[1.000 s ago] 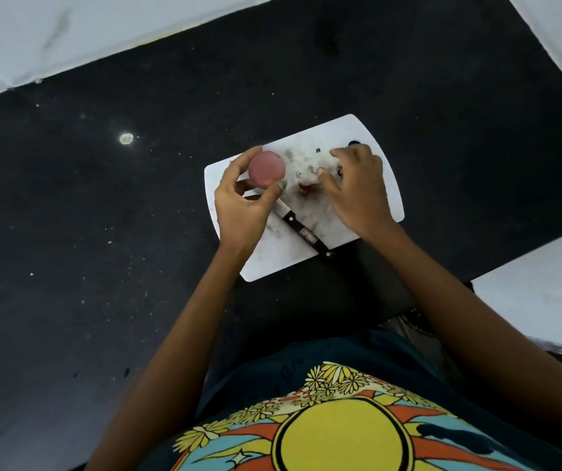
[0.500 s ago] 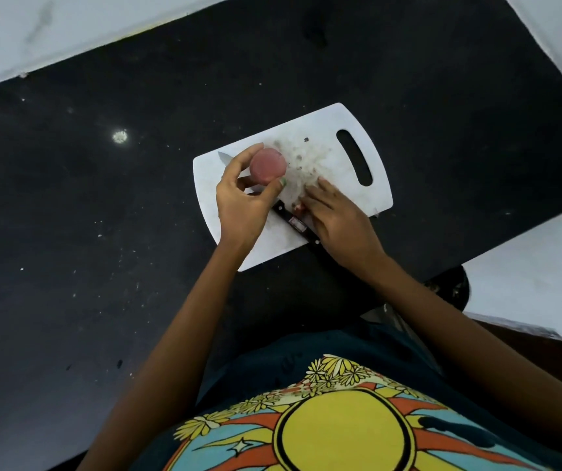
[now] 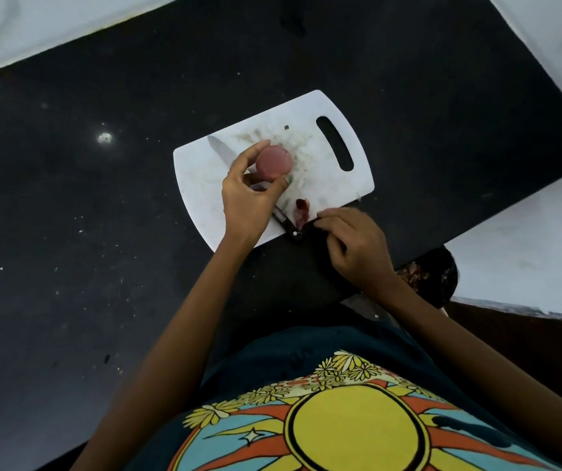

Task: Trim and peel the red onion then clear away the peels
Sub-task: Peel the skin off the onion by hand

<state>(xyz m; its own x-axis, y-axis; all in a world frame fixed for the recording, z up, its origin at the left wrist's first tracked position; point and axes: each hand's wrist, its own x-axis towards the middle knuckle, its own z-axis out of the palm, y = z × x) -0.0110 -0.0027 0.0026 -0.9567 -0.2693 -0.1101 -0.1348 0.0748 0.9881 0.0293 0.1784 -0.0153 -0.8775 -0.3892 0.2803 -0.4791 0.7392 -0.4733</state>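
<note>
Left hand (image 3: 249, 202) around peeled onion (image 3: 273, 163)

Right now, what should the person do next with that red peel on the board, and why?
Probably sweep the red peel off the near edge of the cutting board with the right hand. The left hand already holds the peeled onion up, and the peel lies beside the knife handle, just by the right hand's fingertips.

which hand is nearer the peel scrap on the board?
Right. The right hand sits just beside the peel scrap, fingertips almost touching it. The left hand is further off, holding the onion.
</note>
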